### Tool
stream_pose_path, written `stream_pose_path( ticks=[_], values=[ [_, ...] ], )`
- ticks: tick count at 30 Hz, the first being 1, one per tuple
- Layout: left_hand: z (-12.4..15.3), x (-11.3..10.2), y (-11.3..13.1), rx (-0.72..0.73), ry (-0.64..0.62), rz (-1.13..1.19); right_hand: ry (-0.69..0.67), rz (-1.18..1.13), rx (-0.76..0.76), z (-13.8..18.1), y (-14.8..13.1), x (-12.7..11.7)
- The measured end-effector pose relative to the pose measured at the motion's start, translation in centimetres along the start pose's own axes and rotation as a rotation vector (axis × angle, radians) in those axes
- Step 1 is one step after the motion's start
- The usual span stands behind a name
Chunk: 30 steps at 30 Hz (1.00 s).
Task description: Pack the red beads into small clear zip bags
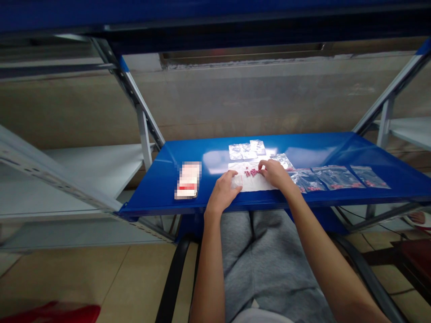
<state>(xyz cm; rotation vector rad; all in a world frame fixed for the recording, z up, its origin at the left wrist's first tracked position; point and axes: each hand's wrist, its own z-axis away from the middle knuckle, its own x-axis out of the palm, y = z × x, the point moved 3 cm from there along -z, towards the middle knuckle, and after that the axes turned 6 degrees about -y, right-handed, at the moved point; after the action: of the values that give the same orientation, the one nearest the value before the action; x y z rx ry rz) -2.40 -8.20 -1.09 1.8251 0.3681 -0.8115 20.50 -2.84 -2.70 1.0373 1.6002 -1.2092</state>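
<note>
On a white sheet (259,184) lies a loose cluster of small red beads (251,172). Just left of them, my left hand (222,190) is closed around the edge of a small clear zip bag (237,181), which rests low over the sheet. From the other side my right hand (275,173) reaches to the cluster, thumb and forefinger pinched at its right edge on what looks like a red bead; the fingertips partly hide it. Beside my right wrist are clear bags with red beads (340,177) in a row.
Flat clear bags (246,150) lie behind the sheet, and another clear bag (283,159) is partly behind my right hand. A blurred-out phone-like object (187,179) is at the left of the blue shelf table (158,179). Metal posts (143,121) flank it; a blue shelf (215,18) hangs above.
</note>
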Motion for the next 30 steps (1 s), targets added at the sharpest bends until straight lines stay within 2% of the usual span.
stream_pose_path(
  ticks=[9,14,19,25,30],
  values=[
    [0.2,0.1,0.4,0.012,-0.028,-0.016,0.009,-0.005,0.007,0.3,-0.3,-0.6],
    [0.1,0.5,0.3,0.031,-0.013,-0.068,0.054,-0.151,-0.025,2.0,-1.7,-1.4],
    [-0.1,0.8,0.0,0.028,0.002,-0.089,0.007,-0.331,-0.100,3.3,-4.2,-0.8],
    [-0.2,0.8,-0.1,0.042,0.013,-0.091,-0.065,-0.382,-0.163,2.9,-6.4,-0.3],
    [-0.1,0.5,-0.2,0.070,0.025,-0.061,-0.108,-0.433,-0.216,3.0,-7.1,-0.5]
  ],
)
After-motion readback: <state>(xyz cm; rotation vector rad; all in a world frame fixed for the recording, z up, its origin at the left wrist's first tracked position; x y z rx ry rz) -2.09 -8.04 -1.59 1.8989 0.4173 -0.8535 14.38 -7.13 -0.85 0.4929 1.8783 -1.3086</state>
